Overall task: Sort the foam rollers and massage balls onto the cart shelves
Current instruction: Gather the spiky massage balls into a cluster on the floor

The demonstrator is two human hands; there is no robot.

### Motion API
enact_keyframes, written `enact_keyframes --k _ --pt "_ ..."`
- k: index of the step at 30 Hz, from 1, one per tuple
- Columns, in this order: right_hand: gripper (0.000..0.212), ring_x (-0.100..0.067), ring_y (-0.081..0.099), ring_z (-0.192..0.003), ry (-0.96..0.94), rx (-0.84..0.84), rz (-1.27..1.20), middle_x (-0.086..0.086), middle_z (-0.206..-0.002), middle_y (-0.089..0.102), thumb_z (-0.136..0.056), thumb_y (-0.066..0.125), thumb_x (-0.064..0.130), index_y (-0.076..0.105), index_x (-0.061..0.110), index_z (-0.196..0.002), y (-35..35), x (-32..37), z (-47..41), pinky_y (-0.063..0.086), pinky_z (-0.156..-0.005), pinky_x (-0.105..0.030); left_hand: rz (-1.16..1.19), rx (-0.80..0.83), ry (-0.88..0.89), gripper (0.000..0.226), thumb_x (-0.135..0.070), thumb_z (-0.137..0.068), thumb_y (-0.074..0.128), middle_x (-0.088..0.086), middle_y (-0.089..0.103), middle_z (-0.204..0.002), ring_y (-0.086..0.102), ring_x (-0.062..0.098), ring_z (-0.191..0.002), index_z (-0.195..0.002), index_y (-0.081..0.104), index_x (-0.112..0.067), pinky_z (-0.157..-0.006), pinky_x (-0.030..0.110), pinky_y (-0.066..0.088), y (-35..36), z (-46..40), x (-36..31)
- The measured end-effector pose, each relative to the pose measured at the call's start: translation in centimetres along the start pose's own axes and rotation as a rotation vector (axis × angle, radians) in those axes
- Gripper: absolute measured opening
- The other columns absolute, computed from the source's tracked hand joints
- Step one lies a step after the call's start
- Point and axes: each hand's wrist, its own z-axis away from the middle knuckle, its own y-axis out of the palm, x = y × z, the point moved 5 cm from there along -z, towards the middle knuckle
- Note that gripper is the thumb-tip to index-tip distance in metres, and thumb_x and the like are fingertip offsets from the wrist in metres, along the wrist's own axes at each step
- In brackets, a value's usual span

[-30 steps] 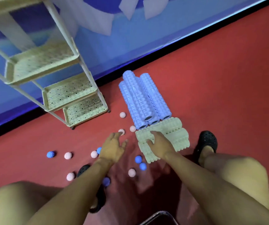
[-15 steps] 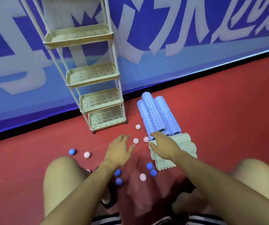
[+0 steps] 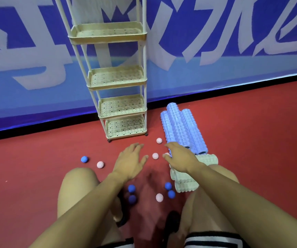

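Both hands empty, fingers spread: left hand (image 3: 132, 162), right hand (image 3: 180, 159). Three blue foam rollers (image 3: 183, 129), five pink spiky balls (image 3: 155, 155), five blue balls (image 3: 131, 188), four-shelf cart (image 3: 124, 81).

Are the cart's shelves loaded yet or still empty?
Empty, as far as they show: all four perforated shelves of the cart are bare. The blue rollers and the balls lie on the red floor.

rollers (image 3: 183, 129) right of cart (image 3: 124, 111) — balls (image 3: 155, 155) before it

Red floor (image 3: 251, 140), blue wall (image 3: 215, 77) with perhaps white lettering.
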Motion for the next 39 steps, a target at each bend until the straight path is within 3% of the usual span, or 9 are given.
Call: enact_keyframes --k 7,11,15,20,28,30,33,39 --pt "0.051 -0.024 0.051 -0.131 0.005 0.070 0.027 0.003 -0.150 0.046 -0.100 0.050 0.041 0.044 0.023 -0.147 4.6 -1.3 -7.1 0.044 -0.104 -0.040 0.006 0.061 -0.012 0.060 -0.052 -0.101 0.046 0.002 0.039 -0.158 0.040 0.026 -0.143 -0.153 0.039 -0.022 -0.115 0.043 0.036 2.2 -6.1 2.7" --pt "0.046 -0.029 0.057 -0.120 0.066 0.138 0.035 0.000 -0.137 0.053 -0.100 0.046 0.047 0.050 0.021 -0.138 7.7 -4.7 -13.7 0.049 -0.092 -0.041 0.008 0.105 -0.059 0.057 -0.050 -0.103 0.044 0.000 0.038 -0.157 0.042 0.026 -0.141 -0.153 0.038 -0.023 -0.113 0.041 0.036 5.0 -11.6 5.9" --pt "0.053 -0.026 0.054 -0.126 0.173 0.237 -0.031 0.000 -0.147 0.044 -0.099 0.052 0.045 0.043 0.023 -0.147 12.3 -9.1 -21.9 0.048 -0.098 -0.041 0.029 0.182 -0.106 0.056 -0.052 -0.102 0.042 -0.002 0.043 -0.151 0.051 0.028 -0.132 -0.150 0.040 -0.024 -0.110 0.043 0.041 11.3 -17.2 9.6" --pt "0.062 -0.028 0.052 -0.129 0.272 0.313 -0.070 -0.005 -0.147 0.041 -0.095 0.058 0.040 0.038 0.021 -0.150 19.5 -14.1 -31.4 0.046 -0.102 -0.043 0.053 0.322 -0.204 0.060 -0.056 -0.101 0.041 -0.002 0.039 -0.154 0.048 0.029 -0.135 -0.153 0.036 -0.026 -0.111 0.041 0.040 20.5 -22.0 14.5" --pt "0.073 -0.024 0.025 -0.150 0.249 0.314 -0.007 0.000 -0.166 0.010 -0.094 0.061 0.032 0.024 0.038 -0.156 28.0 -20.5 -41.2 0.035 -0.115 -0.048 0.091 0.480 -0.156 0.062 -0.050 -0.099 0.050 -0.002 0.035 -0.157 0.044 0.030 -0.138 -0.154 0.032 -0.027 -0.110 0.042 0.039 33.2 -28.1 16.7" --pt "0.069 -0.025 0.031 -0.148 0.224 0.328 0.002 0.000 -0.165 0.017 -0.095 0.059 0.032 0.026 0.039 -0.156 29.5 -21.9 -42.4 0.035 -0.116 -0.048 0.160 0.507 -0.130 0.067 -0.060 -0.094 0.045 -0.005 0.037 -0.156 0.045 0.027 -0.138 -0.153 0.035 -0.030 -0.112 0.042 0.041 35.7 -28.8 16.2" --pt "0.062 -0.028 0.048 -0.133 0.214 0.242 -0.065 -0.006 -0.149 0.044 -0.094 0.062 0.024 0.040 0.033 -0.152 30.7 -23.1 -43.0 0.040 -0.111 -0.040 0.286 0.509 -0.077 0.065 -0.068 -0.089 0.035 -0.011 0.038 -0.153 0.045 0.023 -0.138 -0.148 0.036 -0.041 -0.108 0.048 0.045 38.9 -28.8 15.1" --pt "0.045 -0.029 0.059 -0.115 0.185 0.053 -0.151 -0.008 -0.128 0.059 -0.089 0.071 0.014 0.062 0.023 -0.132 30.7 -22.8 -44.1 0.045 -0.101 -0.035 0.271 0.407 -0.097 0.050 -0.043 -0.090 0.069 -0.002 0.048 -0.137 0.046 0.024 -0.125 -0.134 0.054 -0.026 -0.093 0.046 0.052 40.6 -30.0 12.7"
